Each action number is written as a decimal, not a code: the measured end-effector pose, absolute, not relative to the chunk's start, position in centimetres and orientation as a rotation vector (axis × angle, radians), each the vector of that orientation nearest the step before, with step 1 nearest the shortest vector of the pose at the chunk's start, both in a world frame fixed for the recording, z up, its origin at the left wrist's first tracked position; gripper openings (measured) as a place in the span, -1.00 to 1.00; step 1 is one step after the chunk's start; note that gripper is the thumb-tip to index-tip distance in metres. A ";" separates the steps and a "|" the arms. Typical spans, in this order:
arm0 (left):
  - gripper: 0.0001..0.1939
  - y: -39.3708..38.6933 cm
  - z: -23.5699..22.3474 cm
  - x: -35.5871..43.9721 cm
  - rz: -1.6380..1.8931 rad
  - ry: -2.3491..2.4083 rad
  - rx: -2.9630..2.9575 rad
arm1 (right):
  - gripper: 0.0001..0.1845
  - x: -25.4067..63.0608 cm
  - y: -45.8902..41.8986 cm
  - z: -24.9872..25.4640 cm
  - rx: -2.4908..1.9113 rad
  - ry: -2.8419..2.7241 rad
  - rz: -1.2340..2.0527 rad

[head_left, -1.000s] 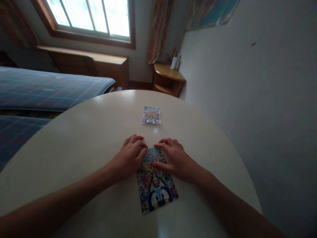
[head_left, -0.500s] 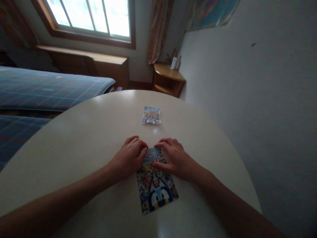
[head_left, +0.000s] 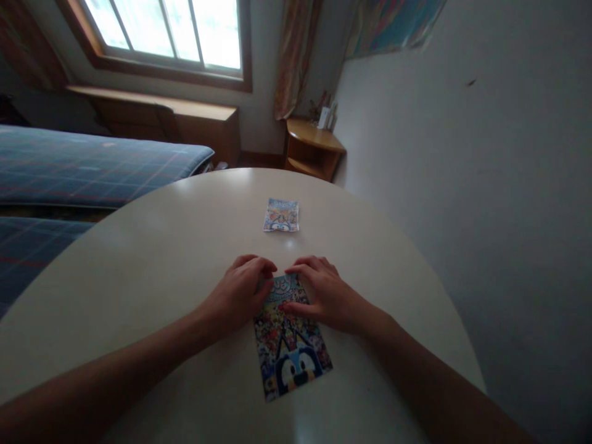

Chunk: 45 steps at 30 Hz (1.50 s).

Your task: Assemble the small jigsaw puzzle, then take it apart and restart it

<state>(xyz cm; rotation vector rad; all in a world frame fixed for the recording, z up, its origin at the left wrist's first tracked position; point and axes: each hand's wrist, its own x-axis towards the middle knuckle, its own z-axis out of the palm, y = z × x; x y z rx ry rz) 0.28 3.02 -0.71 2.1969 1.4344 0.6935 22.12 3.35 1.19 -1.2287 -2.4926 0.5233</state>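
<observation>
A glossy picture sheet (head_left: 293, 364) with a blue cartoon dog's face and many small colourful figures lies flat on the pale table, slightly turned. At its upper left edge is my left hand (head_left: 244, 287), fingers loosely curved, the thumb beside the sheet's border and a little apart from the forefinger. My right hand (head_left: 326, 296) rests over the upper right side; its thumb reaches across the print while its fingers arch past the top edge. Farther off lies a smaller crinkled packet (head_left: 282, 216) with similar cartoon art, untouched by either hand.
The round cream table (head_left: 185, 240) stands beside a white wall (head_left: 462, 185) on the right. Blue plaid mattresses (head_left: 92, 163) are at the left. Beyond are a wooden desk (head_left: 203, 111) under the window and a corner shelf (head_left: 314, 135) with small items.
Little differs. My left thumb and forefinger have drawn slightly apart, and my right fingertips sit a touch farther left. The sheet and packet stay in place.
</observation>
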 end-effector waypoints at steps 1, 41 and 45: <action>-0.80 3.1 -0.7 0.3 0.687 1.437 2.195 | -0.38 22.1 3.4 1.3 -1.229 -2.496 0.524; -0.73 3.3 0.5 0.8 0.563 1.303 1.974 | -0.87 22.7 4.1 1.3 -1.439 -2.264 0.728; -0.73 3.0 0.9 0.9 0.521 1.334 2.025 | -0.89 22.9 3.9 1.6 -1.418 -2.299 0.698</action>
